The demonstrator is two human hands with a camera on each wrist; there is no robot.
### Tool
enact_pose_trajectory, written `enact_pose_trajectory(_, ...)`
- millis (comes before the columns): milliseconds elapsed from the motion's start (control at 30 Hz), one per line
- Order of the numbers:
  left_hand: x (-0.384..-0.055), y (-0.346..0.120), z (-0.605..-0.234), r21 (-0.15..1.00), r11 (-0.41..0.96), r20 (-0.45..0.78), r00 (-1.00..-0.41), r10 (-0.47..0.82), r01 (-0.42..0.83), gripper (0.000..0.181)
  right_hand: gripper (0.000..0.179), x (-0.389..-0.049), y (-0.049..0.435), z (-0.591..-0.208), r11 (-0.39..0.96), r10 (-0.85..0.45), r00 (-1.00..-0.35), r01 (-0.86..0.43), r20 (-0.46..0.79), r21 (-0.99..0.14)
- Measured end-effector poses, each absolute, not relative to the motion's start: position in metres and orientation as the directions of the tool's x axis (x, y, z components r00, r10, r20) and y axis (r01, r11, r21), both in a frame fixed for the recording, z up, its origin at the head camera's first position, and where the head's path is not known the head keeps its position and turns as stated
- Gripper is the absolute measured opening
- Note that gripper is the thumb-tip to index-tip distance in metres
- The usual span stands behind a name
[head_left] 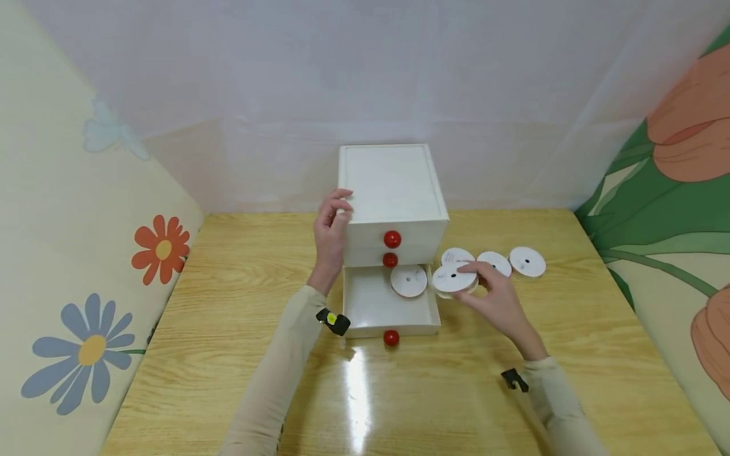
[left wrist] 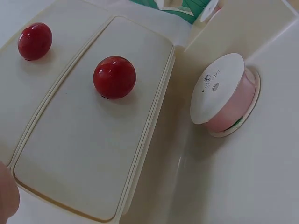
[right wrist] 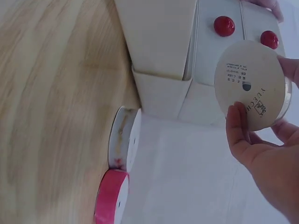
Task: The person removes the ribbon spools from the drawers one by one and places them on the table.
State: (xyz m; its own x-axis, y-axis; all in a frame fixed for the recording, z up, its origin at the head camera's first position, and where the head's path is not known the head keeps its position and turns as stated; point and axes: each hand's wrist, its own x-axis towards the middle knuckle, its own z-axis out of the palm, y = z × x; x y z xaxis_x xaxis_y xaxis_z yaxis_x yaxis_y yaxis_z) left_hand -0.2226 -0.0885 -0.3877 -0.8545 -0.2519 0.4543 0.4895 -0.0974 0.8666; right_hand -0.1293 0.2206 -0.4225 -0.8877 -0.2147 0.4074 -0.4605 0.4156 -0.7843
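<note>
A small white drawer cabinet with red round knobs stands on the table. Its bottom drawer is pulled out, and a spool of pink ribbon lies inside near the back right corner. My left hand rests against the cabinet's upper left side, fingertips at the top edge. Between thumb and fingers, my right hand holds a white-faced ribbon spool above the table, just right of the open drawer. The colour of the ribbon on this held spool cannot be made out.
On the table right of the cabinet lie a spool of whitish ribbon, a spool of bright pink ribbon and another white-faced spool. A white cloth wall stands behind; flower-printed panels flank both sides.
</note>
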Motion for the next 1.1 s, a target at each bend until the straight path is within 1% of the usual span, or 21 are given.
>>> enact_pose_trajectory(300, -0.221, -0.088, -0.387, 0.866, -0.105, 0.453, -0.857, -0.245, 0.488, 0.022, 0.041, -0.127, 0.243, -0.439, 0.488, -0.142, -0.933, -0.357, 0.331, -0.796)
enact_pose_trajectory(500, -0.22, -0.088, -0.386, 0.871, -0.1, 0.446, -0.859, -0.251, 0.482, 0.022, 0.041, -0.129, 0.252, -0.446, 0.526, -0.115, -0.947, -0.313, 0.299, -0.791)
enact_pose_trajectory(833, -0.221, -0.088, -0.387, 0.872, -0.099, 0.446, -0.861, -0.244, 0.48, 0.022, 0.035, -0.131, 0.265, -0.457, 0.595, -0.103, -0.977, -0.211, 0.187, -0.776)
enact_pose_trajectory(1100, -0.221, -0.088, -0.386, 0.872, -0.097, 0.447, -0.86, -0.247, 0.48, 0.023, 0.037, -0.132, 0.272, -0.464, 0.649, -0.111, -0.991, -0.132, 0.078, -0.749)
